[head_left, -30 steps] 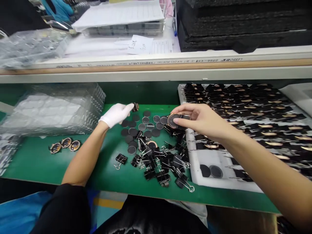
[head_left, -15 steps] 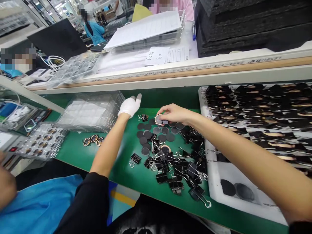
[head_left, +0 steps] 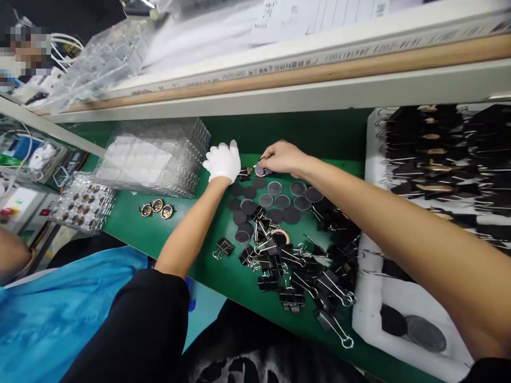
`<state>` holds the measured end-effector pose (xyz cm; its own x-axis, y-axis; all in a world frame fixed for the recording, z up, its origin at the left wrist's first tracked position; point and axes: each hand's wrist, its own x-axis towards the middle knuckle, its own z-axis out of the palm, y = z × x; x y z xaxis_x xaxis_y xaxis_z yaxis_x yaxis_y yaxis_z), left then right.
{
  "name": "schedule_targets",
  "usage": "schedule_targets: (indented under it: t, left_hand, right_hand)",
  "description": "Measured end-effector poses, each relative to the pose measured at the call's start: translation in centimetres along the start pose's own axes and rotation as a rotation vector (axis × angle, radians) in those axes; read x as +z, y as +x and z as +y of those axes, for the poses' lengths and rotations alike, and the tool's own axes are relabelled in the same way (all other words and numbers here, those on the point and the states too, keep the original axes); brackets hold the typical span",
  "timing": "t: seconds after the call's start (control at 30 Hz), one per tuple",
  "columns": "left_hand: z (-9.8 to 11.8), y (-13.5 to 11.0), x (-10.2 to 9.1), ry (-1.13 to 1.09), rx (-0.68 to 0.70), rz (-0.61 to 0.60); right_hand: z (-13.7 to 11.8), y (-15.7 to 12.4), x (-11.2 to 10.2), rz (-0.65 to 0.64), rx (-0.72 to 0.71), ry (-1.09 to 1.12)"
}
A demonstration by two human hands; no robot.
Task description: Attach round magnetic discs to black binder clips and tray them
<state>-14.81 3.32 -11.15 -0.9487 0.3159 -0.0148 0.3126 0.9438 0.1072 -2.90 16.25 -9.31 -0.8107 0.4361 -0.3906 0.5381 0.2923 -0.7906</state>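
Note:
My left hand point(head_left: 223, 162), in a white glove, is beside a black binder clip point(head_left: 245, 173) at the back of the green table. Its fingers look apart, and I see nothing held in it. Bare fingertips of my right hand point(head_left: 282, 157) pinch a small round dark disc point(head_left: 261, 169) with a pale rim, just right of that clip. Several loose dark discs point(head_left: 274, 188) lie in front of both hands. Nearer me is a heap of black binder clips point(head_left: 275, 263), with a ring-shaped piece point(head_left: 280, 236) among them. One clip point(head_left: 223, 247) lies apart on the left.
Clear plastic trays point(head_left: 159, 154) are stacked at left, near several small copper-coloured rings point(head_left: 157, 205). At right, a white foam tray point(head_left: 361, 314) holds rows of clipped black pieces. A shelf edge point(head_left: 255, 96) crosses above the hands. Another person's blue garment point(head_left: 75, 298) is at lower left.
The view has tilted down and closer. My left hand has moved right, towards the lone clip at the back. My right hand still pinches the disc, now held closer to that clip.

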Motion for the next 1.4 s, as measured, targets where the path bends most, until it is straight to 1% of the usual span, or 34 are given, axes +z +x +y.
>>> schedule_targets:
  t: [0.17,0.27,0.37,0.5,0.63,0.8,1.07,1.23,1.4]
  left_hand:
    - [-0.5,-0.3,0.7,-0.038,-0.019,0.038]
    - [-0.5,-0.4,0.8,-0.062,-0.029,0.045]
    - [-0.5,-0.5,0.9,-0.089,-0.029,0.045]
    - [-0.5,-0.7,0.9,-0.104,-0.029,0.053]
    - [-0.5,-0.8,0.9,-0.127,-0.021,0.027]
    - [-0.5,-0.8,1.0,-0.206,-0.047,0.015]
    - [-0.3,-1.1,0.7,-0.154,-0.025,-0.003]
    - [-0.5,-0.3,1.6,-0.232,-0.053,0.023]
    - [-0.4,0.1,2.0,-0.22,-0.075,0.055]
  right_hand:
    - [-0.3,0.3,0.1,-0.051,-0.057,-0.003]
    - [0.1,0.4,0.5,-0.008,-0.093,-0.089]
    - [0.6,0.6,1.1,0.031,-0.073,-0.177]
    - [0.7,0.6,2.1,0.028,-0.121,-0.138]
    - [0.0,0.3,2.6,-0.003,-0.094,-0.111]
    - [-0.9,-0.3,2.5,-0.008,-0.04,-0.123]
    - [-1.2,-0.8,2.5,0.002,0.04,-0.085]
    - [-1.2,-1.0,3.1,0.083,0.009,-0.051]
    - [-0.6,-0.6,3.6,0.09,-0.02,-0.038]
